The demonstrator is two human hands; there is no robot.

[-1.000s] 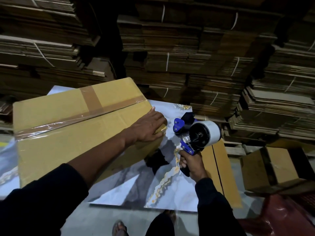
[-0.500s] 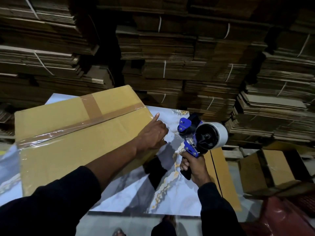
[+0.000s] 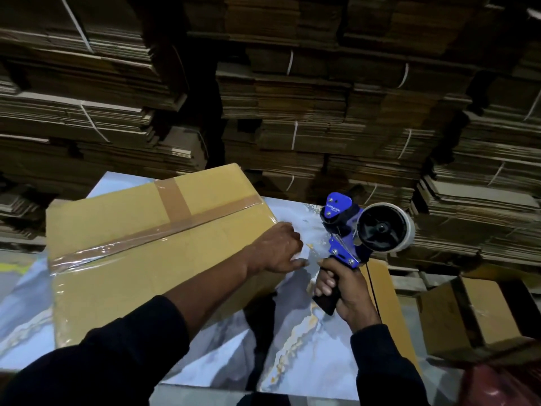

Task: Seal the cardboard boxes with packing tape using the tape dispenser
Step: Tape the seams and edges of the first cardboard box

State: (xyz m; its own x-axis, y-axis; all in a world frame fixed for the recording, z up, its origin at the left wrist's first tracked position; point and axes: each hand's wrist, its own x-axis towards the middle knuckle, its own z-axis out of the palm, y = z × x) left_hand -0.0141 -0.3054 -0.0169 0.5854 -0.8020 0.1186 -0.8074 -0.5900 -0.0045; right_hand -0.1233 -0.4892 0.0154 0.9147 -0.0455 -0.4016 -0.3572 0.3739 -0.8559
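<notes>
Cardboard box (image 3: 140, 253) is sitting on a marble-patterned table (image 3: 316, 356), tilted slightly in the view, with its top flaps already closed under a long strip of clear brown packing tape (image 3: 152, 237) running from the left edge to the far right corner and a shorter strip crossing it near the back. The left hand (image 3: 276, 249) is reaching over the box's right-hand near corner, palm down, fingers loosely extended and spread a little, the fingertips lying at the box's right edge and out over the tabletop; it is gripping nothing. The right hand (image 3: 341, 288) is wrapping its fingers and thumb firmly round the black handle of the blue tape dispenser (image 3: 351, 230), holding it upright in the air just to the right of the box and clear of it. The dispenser's roll of tape (image 3: 386, 228) is facing the camera on its black hub, and the blue front plate is pointing up and away from the person. Both arms are wearing dark sleeves. A second, smaller cardboard box (image 3: 471, 312) is lying at the right, lower than the tabletop, with its flaps partly open. Bundled stacks of flattened cardboard (image 3: 292, 112), tied with white straps, are filling the whole background behind the table.
</notes>
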